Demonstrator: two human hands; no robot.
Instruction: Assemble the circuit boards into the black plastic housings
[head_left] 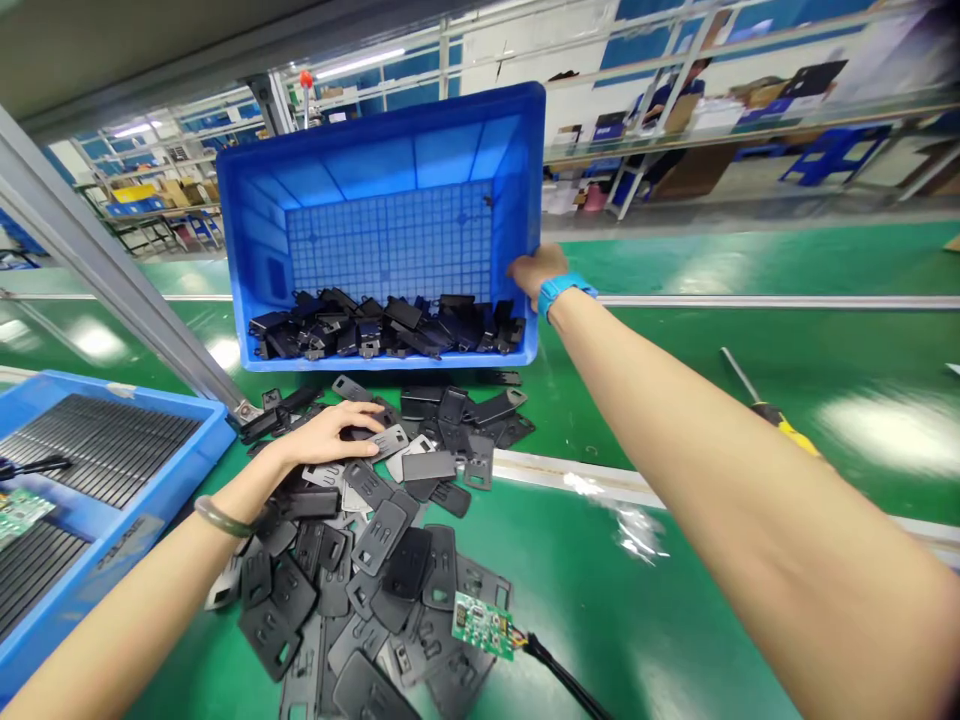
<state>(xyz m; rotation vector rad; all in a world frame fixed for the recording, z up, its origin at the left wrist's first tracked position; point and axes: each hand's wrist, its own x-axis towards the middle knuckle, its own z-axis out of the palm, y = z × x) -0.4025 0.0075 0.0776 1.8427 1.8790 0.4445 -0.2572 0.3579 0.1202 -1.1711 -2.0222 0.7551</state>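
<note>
A blue plastic crate (pixel 416 160) is tipped on its side with its opening facing me. Black plastic housings (pixel 367 328) lie heaped along its lower wall. My right hand (pixel 538 272) grips the crate's right edge, fingers wrapped round it. Below the crate, black and grey plastic covers (pixel 381 537) are spread in a loose pile on the green table. My left hand (pixel 334 432) rests on the upper part of this pile, thumb and fingers apart over the pieces. A green circuit board (pixel 482 625) with black wires lies on the pile's lower right edge.
A blue tray (pixel 161 520) with rows of black strips and another circuit board (pixel 22 512) stands at left. A metal post (pixel 127 260) rises beside it. A screwdriver (pixel 772 412) and clear plastic film (pixel 637 535) lie on the right. A person (pixel 679 90) sits at a far bench.
</note>
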